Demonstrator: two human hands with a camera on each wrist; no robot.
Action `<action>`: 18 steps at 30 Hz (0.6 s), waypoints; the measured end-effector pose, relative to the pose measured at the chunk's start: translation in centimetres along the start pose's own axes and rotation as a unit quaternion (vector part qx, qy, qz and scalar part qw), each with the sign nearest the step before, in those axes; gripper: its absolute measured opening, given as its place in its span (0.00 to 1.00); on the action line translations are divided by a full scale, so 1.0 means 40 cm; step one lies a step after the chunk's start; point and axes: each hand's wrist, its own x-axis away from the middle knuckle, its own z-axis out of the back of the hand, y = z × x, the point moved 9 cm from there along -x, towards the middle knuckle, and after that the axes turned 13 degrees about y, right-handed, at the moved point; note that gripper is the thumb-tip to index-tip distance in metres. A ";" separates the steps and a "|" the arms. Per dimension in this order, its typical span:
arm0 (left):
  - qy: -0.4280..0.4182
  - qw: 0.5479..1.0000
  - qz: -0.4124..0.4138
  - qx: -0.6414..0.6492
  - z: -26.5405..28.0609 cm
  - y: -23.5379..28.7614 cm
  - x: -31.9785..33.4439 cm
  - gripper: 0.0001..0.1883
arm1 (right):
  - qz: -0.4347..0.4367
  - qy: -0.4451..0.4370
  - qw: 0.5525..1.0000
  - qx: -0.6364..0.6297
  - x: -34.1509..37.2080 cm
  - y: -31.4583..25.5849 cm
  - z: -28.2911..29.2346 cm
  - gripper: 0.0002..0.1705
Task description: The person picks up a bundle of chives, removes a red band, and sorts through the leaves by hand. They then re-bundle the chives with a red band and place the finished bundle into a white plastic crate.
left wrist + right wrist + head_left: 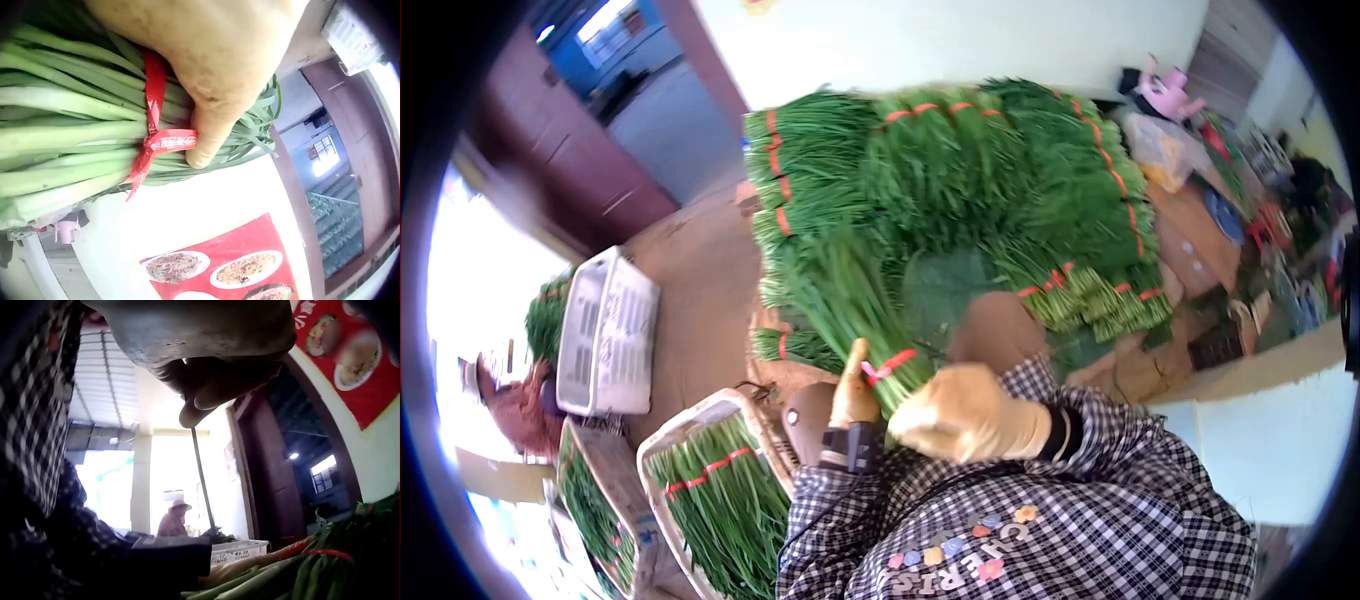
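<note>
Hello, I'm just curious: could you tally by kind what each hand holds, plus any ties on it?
Green bundle in the left hand: 1
Red tie around it: 1
Thin strand in the right hand: 1
Total: 3

At the far left, a dark red door (585, 150) stands open onto a dim room with a bright window (325, 155). A white wall (960, 40) runs along the far side, bearing a red poster (219, 256) of food on plates. On the left, a white slotted crate (605, 335) rises above the brown floor (700, 240); beyond it is a person in a brimmed hat (173, 524). At the far right, a pink object (1168, 97) lies near a pale plastic bag (1162, 145), with blurred clutter farther right.
</note>
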 end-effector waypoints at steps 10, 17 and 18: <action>0.062 0.937 -0.289 -0.187 0.043 0.158 0.014 0.40 | -0.656 0.145 0.734 0.094 0.763 0.298 0.690 0.11; 0.004 0.941 -0.254 -0.222 -0.001 0.095 0.006 0.37 | -0.720 0.249 0.620 0.189 1.110 0.225 0.759 0.22; 0.028 0.950 -0.234 -0.204 0.004 0.086 -0.010 0.37 | -0.686 0.263 0.668 0.122 1.006 0.256 0.698 0.25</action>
